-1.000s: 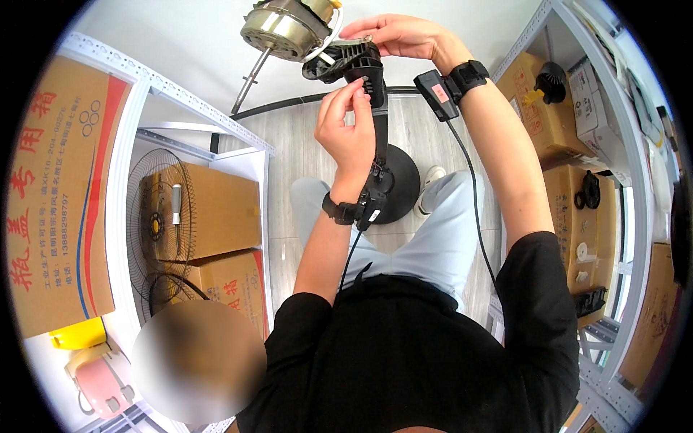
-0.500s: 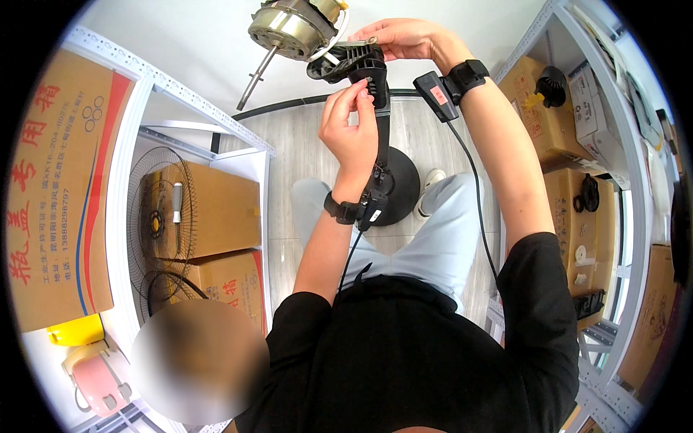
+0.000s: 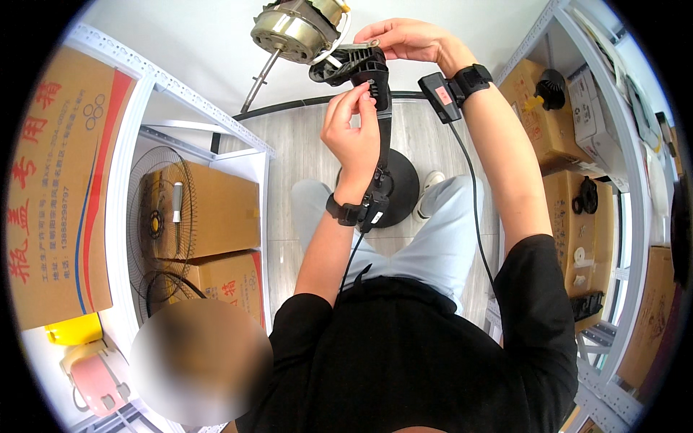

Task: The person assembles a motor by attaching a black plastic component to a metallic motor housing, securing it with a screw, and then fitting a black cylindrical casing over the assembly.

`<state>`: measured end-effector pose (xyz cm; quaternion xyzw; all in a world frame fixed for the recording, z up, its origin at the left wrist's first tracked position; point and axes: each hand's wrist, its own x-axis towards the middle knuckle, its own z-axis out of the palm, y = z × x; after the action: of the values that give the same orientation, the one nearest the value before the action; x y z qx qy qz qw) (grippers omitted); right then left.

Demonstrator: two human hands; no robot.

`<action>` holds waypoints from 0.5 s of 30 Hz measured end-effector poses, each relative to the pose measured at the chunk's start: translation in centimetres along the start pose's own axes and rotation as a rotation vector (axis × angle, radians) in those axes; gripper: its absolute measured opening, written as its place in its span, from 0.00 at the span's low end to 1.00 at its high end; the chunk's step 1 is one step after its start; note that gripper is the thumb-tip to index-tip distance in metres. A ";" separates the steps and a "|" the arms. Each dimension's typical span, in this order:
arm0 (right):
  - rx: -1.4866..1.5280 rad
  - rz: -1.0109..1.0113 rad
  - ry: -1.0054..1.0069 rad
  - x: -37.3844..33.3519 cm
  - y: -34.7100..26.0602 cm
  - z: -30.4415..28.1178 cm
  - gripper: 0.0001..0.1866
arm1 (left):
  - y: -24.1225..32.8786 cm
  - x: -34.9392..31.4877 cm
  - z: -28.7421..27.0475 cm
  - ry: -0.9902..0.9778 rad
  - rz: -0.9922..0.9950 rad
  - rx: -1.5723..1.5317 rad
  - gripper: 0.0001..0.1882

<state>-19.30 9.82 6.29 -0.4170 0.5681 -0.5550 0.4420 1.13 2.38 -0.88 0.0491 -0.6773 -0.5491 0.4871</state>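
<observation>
A fan motor with a bare metal shaft tilts down to the left on a black plastic fan neck. The neck tops a black stand with a round base on the floor. My left hand is closed in a pinch against the neck's near side. A tiny metallic bit shows at its fingertips, too small to name. My right hand is closed round the far upper side of the neck, beside a small metal lever. Some of its fingertips are hidden behind the plastic.
On the left shelf are a fan grille, a white-handled screwdriver and cardboard boxes. Right-hand shelves hold boxes with black fan parts on top. A black cable hangs from my right wrist. A dark tube runs along the wall.
The motor and neck have shifted very slightly right in view, and both hands with them. Both hands keep the same grip.
</observation>
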 end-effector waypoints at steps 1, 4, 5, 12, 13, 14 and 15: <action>0.005 0.021 0.014 0.0 -0.3 0.6 0.14 | -0.1 0.0 -0.2 0.005 0.003 0.002 0.08; -0.001 0.110 0.084 -0.3 -1.0 0.9 0.15 | 0.1 0.1 0.1 0.007 -0.006 -0.022 0.08; -0.013 0.156 0.114 -0.1 -0.9 0.6 0.15 | 0.2 0.1 0.3 0.006 -0.011 -0.025 0.08; 0.080 -0.014 0.045 -0.2 -0.6 1.2 0.17 | 0.1 0.0 0.2 0.004 -0.002 -0.013 0.08; 0.027 0.056 0.089 0.1 -0.8 1.4 0.17 | 0.1 0.1 0.1 0.004 0.004 -0.014 0.08; -0.029 0.128 0.140 0.3 -1.0 1.3 0.17 | 0.2 0.1 0.2 0.003 -0.003 -0.017 0.08; -0.084 0.199 0.192 0.3 -1.1 1.2 0.18 | 0.3 0.1 0.3 0.003 -0.010 -0.020 0.08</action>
<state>-18.23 9.17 7.40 -0.3217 0.6690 -0.5214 0.4208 0.99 2.67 -0.60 0.0484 -0.6711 -0.5581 0.4857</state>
